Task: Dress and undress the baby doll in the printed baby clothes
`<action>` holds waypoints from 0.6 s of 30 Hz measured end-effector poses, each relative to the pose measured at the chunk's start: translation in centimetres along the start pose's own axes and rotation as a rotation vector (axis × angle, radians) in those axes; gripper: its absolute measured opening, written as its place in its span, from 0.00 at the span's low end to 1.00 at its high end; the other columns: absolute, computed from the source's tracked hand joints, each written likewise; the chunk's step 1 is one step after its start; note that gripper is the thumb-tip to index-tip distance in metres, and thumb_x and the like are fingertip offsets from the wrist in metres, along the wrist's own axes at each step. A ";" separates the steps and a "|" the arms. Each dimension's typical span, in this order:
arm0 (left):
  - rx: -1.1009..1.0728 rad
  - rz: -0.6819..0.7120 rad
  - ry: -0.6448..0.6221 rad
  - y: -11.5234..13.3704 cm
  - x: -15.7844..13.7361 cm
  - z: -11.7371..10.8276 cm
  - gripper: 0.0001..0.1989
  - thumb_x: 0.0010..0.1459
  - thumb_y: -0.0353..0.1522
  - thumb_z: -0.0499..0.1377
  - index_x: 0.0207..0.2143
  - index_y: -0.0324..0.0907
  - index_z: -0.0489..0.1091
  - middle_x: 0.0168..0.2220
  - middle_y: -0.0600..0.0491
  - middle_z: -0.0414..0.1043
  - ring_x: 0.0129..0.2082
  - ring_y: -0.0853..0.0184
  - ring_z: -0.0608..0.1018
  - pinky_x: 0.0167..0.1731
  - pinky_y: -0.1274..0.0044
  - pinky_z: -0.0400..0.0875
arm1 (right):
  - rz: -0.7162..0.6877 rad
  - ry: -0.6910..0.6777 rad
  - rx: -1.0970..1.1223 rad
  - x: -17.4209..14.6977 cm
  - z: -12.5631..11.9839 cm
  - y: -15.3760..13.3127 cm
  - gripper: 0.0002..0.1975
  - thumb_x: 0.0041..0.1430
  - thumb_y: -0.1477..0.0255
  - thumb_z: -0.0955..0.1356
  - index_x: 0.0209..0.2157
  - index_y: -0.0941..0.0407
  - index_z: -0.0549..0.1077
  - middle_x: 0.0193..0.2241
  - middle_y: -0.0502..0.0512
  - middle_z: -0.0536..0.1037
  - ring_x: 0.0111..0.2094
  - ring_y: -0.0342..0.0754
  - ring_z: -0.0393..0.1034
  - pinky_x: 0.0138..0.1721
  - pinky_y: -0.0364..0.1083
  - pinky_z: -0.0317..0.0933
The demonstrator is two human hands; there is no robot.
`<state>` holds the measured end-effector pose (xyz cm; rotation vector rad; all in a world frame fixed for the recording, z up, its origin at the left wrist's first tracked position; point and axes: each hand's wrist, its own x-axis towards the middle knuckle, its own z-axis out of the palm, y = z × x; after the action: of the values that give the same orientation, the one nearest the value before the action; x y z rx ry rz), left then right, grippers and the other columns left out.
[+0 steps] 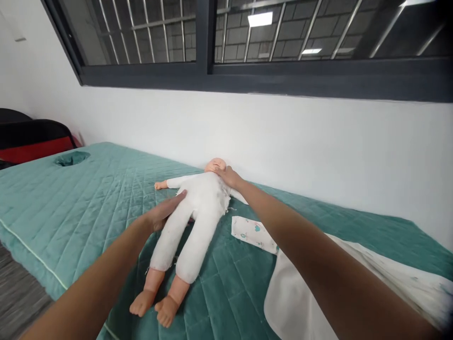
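Left hand is gripping the doll at its hip; right hand is touching near its head, grip indeterminable.

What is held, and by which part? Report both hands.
A doll: the left hand holds its hip, thumb on top; the right hand its neck, grip partly hidden.

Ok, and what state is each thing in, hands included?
Doll: lying stretched out, legs apart, feet bare.
Left hand: against the doll's side near the hip.
Right hand: at the doll's neck, fingers partly hidden.
Printed cloth: lying flat, partly hidden.
White cloth: spread loosely, partly hidden.
Green quilted cover: spread out, slightly wrinkled.
Window: looks shut, though I can't be sure.
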<state>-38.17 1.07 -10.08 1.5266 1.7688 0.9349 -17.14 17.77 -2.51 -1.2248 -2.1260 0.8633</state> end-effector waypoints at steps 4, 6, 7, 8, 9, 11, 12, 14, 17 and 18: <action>-0.410 -0.158 -0.240 3.2 -0.9 0.6 0.42 0.54 0.61 0.48 0.57 0.40 0.67 0.46 0.38 0.77 0.41 0.51 0.81 0.43 0.63 0.77 | -0.058 -0.028 0.045 0.0 -0.9 -0.5 0.24 0.56 0.52 0.66 0.42 0.57 0.76 0.43 0.58 0.80 0.47 0.58 0.73 0.49 0.53 0.66; -0.565 -0.140 -0.279 5.3 -1.9 1.3 0.41 0.53 0.60 0.51 0.58 0.40 0.65 0.46 0.38 0.77 0.40 0.50 0.81 0.40 0.63 0.78 | -0.065 -0.023 0.049 -1.1 -2.5 -0.4 0.25 0.55 0.51 0.67 0.43 0.58 0.75 0.45 0.59 0.80 0.48 0.58 0.73 0.50 0.53 0.66; -0.629 -0.113 -0.291 6.4 -2.5 1.9 0.41 0.52 0.59 0.53 0.58 0.40 0.65 0.46 0.39 0.77 0.40 0.50 0.81 0.39 0.63 0.78 | -0.059 -0.011 0.037 -2.0 -3.6 -0.3 0.27 0.55 0.50 0.66 0.45 0.59 0.75 0.46 0.61 0.79 0.49 0.59 0.72 0.51 0.54 0.66; -0.683 -0.081 -0.300 7.6 -3.2 2.6 0.40 0.52 0.58 0.55 0.58 0.41 0.65 0.46 0.39 0.77 0.39 0.50 0.81 0.39 0.63 0.78 | -0.046 0.004 0.015 -2.9 -4.9 -0.2 0.30 0.54 0.48 0.66 0.46 0.59 0.74 0.48 0.62 0.78 0.50 0.60 0.72 0.52 0.55 0.65; -0.728 -0.048 -0.308 8.8 -4.0 3.4 0.39 0.52 0.57 0.57 0.58 0.41 0.65 0.46 0.39 0.77 0.39 0.50 0.81 0.39 0.62 0.78 | -0.028 0.024 -0.017 -4.0 -6.3 -0.1 0.33 0.54 0.47 0.66 0.48 0.60 0.72 0.50 0.64 0.77 0.51 0.61 0.71 0.53 0.56 0.64; -0.796 0.016 -0.325 11.4 -5.7 5.8 0.38 0.52 0.55 0.58 0.58 0.41 0.64 0.47 0.39 0.77 0.40 0.50 0.81 0.39 0.62 0.78 | 0.017 0.061 -0.098 -6.6 -9.6 0.4 0.37 0.54 0.44 0.65 0.52 0.61 0.70 0.54 0.67 0.73 0.53 0.63 0.69 0.54 0.58 0.63; -0.820 0.043 -0.335 12.8 -6.6 7.3 0.37 0.52 0.54 0.58 0.58 0.42 0.63 0.48 0.40 0.76 0.41 0.50 0.81 0.39 0.62 0.78 | 0.048 0.079 -0.137 -8.1 -11.3 0.9 0.39 0.53 0.43 0.65 0.53 0.61 0.69 0.55 0.68 0.72 0.54 0.63 0.68 0.54 0.57 0.63; -0.854 0.077 -0.362 15.3 -8.5 10.7 0.38 0.53 0.54 0.58 0.60 0.43 0.61 0.50 0.40 0.75 0.43 0.50 0.80 0.41 0.62 0.77 | 0.126 0.114 -0.202 -11.5 -14.8 2.2 0.41 0.53 0.42 0.66 0.55 0.61 0.67 0.57 0.70 0.70 0.55 0.64 0.68 0.55 0.56 0.63; -0.884 0.095 -0.426 18.5 -11.2 16.5 0.40 0.54 0.54 0.56 0.63 0.43 0.57 0.54 0.40 0.72 0.47 0.51 0.79 0.44 0.63 0.76 | 0.264 0.174 -0.281 -17.1 -19.6 5.2 0.46 0.51 0.41 0.66 0.59 0.62 0.63 0.59 0.72 0.67 0.57 0.65 0.66 0.54 0.55 0.64; -0.891 0.094 -0.445 19.4 -12.0 18.4 0.40 0.53 0.54 0.56 0.63 0.43 0.56 0.55 0.40 0.70 0.48 0.51 0.78 0.45 0.63 0.76 | 0.301 0.184 -0.302 -19.1 -20.9 6.3 0.47 0.52 0.40 0.65 0.60 0.64 0.62 0.60 0.73 0.65 0.57 0.65 0.66 0.55 0.55 0.63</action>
<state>-10.61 -7.01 -4.35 1.0948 0.7846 1.1086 9.67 8.76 3.99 -1.7418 -2.0016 0.5314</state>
